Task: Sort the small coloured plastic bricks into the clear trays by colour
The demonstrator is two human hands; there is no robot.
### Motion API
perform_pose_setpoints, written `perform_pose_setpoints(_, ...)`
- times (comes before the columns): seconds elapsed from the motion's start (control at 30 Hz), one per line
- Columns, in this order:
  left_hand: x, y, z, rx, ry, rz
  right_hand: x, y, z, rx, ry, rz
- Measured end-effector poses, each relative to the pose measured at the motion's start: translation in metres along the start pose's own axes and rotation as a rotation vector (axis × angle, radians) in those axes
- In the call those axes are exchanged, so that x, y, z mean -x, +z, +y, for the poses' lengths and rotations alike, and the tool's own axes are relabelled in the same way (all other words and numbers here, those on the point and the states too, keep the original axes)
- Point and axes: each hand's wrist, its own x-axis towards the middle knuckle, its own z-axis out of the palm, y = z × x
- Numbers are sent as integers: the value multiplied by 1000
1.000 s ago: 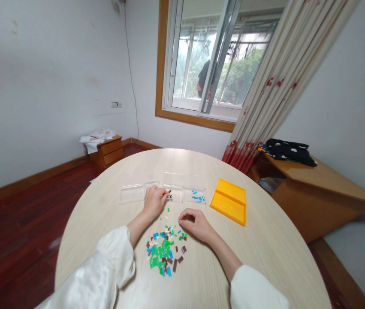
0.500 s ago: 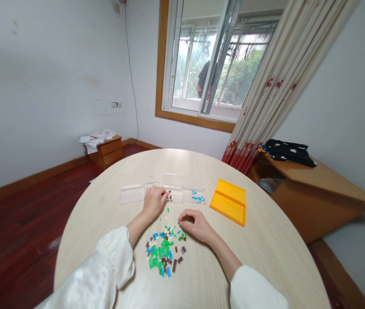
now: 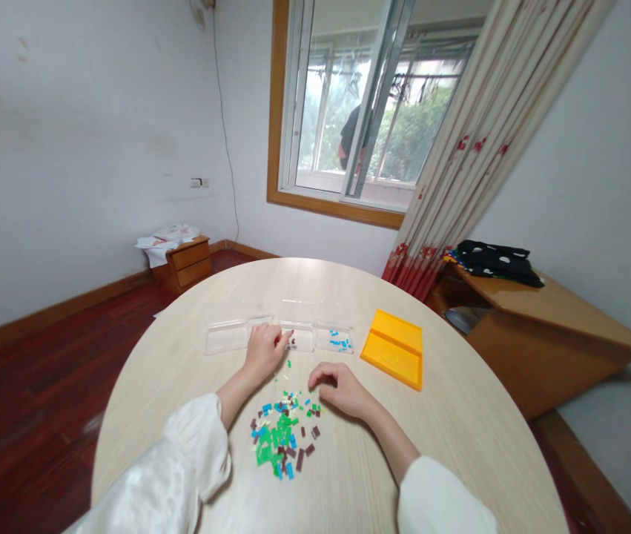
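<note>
My left hand [image 3: 266,350] is over the row of clear plastic boxes [image 3: 226,337], its thumb and forefinger pinched at a tiny brown building brick [image 3: 291,332]. Beneath those fingertips, a few brown bricks [image 3: 293,343] lie in one compartment. Small blue bricks [image 3: 342,341] are in the compartment to the right. My right hand [image 3: 342,387] rests at the upper right of a loose brick pile, fingers curled with a gap between thumb and forefinger and nothing visible in them. That pile [image 3: 282,434] mixes green, blue, brown and cream bricks.
A yellow two-part tray [image 3: 393,350] with a few small yellow pieces is at the right on the round table [image 3: 460,445]. Single green bricks [image 3: 289,364] lie between pile and boxes. A wooden desk [image 3: 565,326] with dark cloth stands beyond, to the right.
The thumb and forefinger of my right hand have parted a little. My left hand stays over the boxes, nearly still; the view has shifted slightly.
</note>
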Motion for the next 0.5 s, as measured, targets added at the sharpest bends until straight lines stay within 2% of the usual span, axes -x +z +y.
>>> perform_pose_setpoints(0.17, 0, -1, 0, 9, 1, -1, 0, -4, 2, -11, -63, -41)
perform_pose_setpoints(0.5, 0, -3, 3, 11, -8, -7, 1, 0, 1, 143, -61, -16)
